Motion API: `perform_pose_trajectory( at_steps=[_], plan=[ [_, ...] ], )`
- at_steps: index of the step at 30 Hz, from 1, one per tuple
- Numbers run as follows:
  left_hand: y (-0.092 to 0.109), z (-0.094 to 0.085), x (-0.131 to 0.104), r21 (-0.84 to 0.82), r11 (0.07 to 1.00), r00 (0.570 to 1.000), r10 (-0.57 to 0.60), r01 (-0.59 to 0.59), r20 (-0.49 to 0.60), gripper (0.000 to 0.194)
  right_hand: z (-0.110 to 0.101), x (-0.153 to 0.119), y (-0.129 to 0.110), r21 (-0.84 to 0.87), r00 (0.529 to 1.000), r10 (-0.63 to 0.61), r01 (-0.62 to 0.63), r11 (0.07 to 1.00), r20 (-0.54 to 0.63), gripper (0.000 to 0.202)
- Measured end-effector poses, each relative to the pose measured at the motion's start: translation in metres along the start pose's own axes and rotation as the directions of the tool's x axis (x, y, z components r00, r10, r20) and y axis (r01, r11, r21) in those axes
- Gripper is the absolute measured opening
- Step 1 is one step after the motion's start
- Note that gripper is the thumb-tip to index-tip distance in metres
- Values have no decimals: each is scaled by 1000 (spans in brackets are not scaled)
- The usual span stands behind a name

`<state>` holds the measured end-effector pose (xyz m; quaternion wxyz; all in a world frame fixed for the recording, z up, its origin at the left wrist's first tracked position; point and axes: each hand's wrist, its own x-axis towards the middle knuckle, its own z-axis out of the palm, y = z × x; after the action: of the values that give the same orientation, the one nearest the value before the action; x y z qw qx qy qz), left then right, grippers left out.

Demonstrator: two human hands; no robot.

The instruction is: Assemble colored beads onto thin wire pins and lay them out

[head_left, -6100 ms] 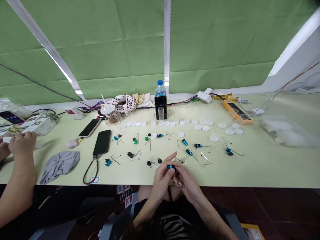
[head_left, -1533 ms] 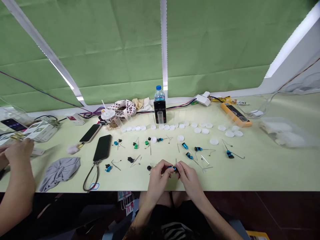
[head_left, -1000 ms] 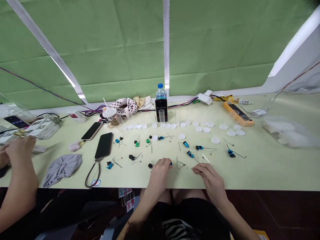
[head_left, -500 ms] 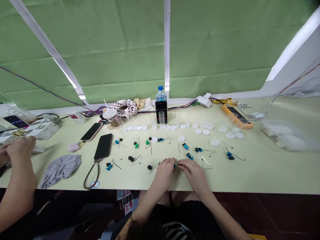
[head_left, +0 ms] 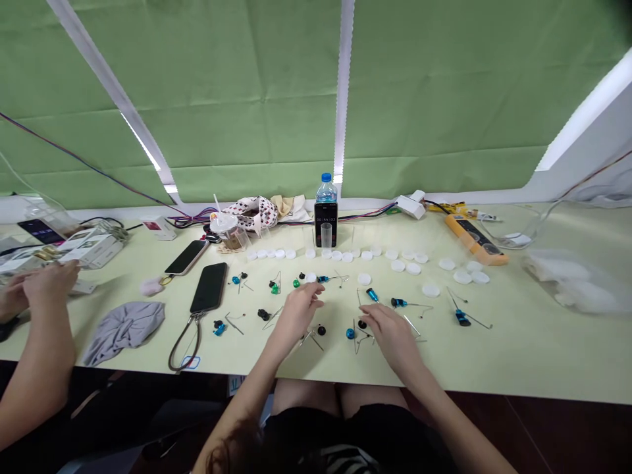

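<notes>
My left hand [head_left: 299, 313] hovers over the table, fingers bent and apart, with nothing visible in it. Below it lie a round black part [head_left: 321, 330] and thin metal pieces [head_left: 312, 340]. My right hand [head_left: 392, 332] is low at the table, its fingers curved and a little apart. Close by its fingertips is a small black part [head_left: 362, 324]; whether they touch it is hard to see. A small blue part [head_left: 350, 334] and bent wires [head_left: 356, 347] lie just left of that. Behind the right hand is a blue cylindrical part [head_left: 372, 295].
White round caps [head_left: 364, 279] lie in rows toward the back. A phone with a timer [head_left: 326, 214] leans on a bottle [head_left: 326, 187]. More blue, black and green parts [head_left: 275, 288] are spread about. An orange meter [head_left: 474, 238] is at right. A co-worker's hands [head_left: 49, 280] are at far left.
My hands have drawn apart, the left one moving up and left. The blue and black parts between them now show on the table. The whole view has shifted slightly.
</notes>
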<state>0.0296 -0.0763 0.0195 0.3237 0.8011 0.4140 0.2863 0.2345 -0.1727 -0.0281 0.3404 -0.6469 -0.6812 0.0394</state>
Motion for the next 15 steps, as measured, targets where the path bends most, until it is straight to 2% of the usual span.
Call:
perform_pose_trajectory(
  at_steps=[3,7,9,12,15],
  plan=[
    [-8,-7,30,222,968,993,111,-118,42,20,-21,31,3,-29,997,-70,71,997,23,28],
    [-10,10,73,435,883,978,110,-177,175,11,-42,82,1,11,987,-65,64,998,147,26],
    [-10,25,87,450,878,972,63,-161,224,12,-44,100,-2,39,982,-69,63,997,174,25],
    [-13,41,97,424,899,982,34,-111,186,19,-41,110,-6,80,977,-72,57,995,201,24],
    [-18,38,98,390,913,986,61,-117,153,17,-37,107,-2,118,978,-55,32,993,203,26]
  ],
)
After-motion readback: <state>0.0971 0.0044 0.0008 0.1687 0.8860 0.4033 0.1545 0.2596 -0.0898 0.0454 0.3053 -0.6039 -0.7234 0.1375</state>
